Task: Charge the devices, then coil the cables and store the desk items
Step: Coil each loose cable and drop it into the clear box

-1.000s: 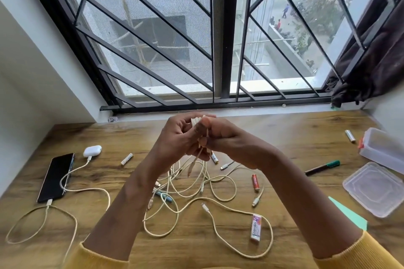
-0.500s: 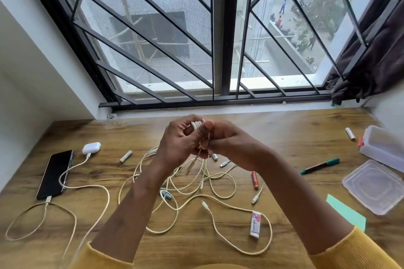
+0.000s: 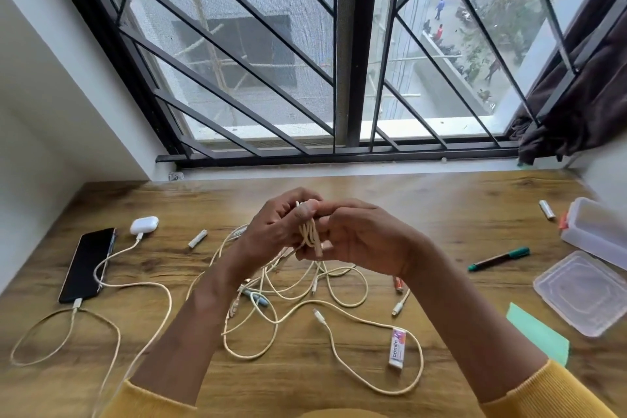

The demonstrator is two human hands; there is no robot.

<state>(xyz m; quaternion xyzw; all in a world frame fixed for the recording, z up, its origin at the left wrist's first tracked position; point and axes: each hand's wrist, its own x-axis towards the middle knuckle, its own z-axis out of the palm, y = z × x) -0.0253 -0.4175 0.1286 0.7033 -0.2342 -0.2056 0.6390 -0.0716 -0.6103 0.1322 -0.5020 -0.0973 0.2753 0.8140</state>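
Nearest the camera, 2 yellow sleeves [image 3: 152,399] framed the bottom edge, and the wooden desk [image 3: 441,200] ran from them to the window. Taking the coiled cable [image 3: 310,231] as the landmark: just nearer than it, a tangle of loose cream cables [image 3: 288,302] sprawled on the desk, with an eraser [image 3: 397,347] at the tangle's near right and a green sticky pad [image 3: 539,332] farther right. The coiled cable itself was raised above the desk's middle, a small bundle of cream loops held between both hands. The left hand [image 3: 274,231] had its fingers curled round the bundle, thumb pressed against the top. The right hand [image 3: 359,237] met it from the other side, fingers bent and touching the loops; whether it truly gripped them I could not tell. Left of the coil lay a white battery [image 3: 197,238], then an earbud case [image 3: 144,225] and a dark phone [image 3: 88,265], each with a cable plugged in. Right of the coil lay a green marker [image 3: 498,258], a clear lid [image 3: 583,292] and a clear box [image 3: 597,231]. Beyond the coil stood the barred window [image 3: 346,44].
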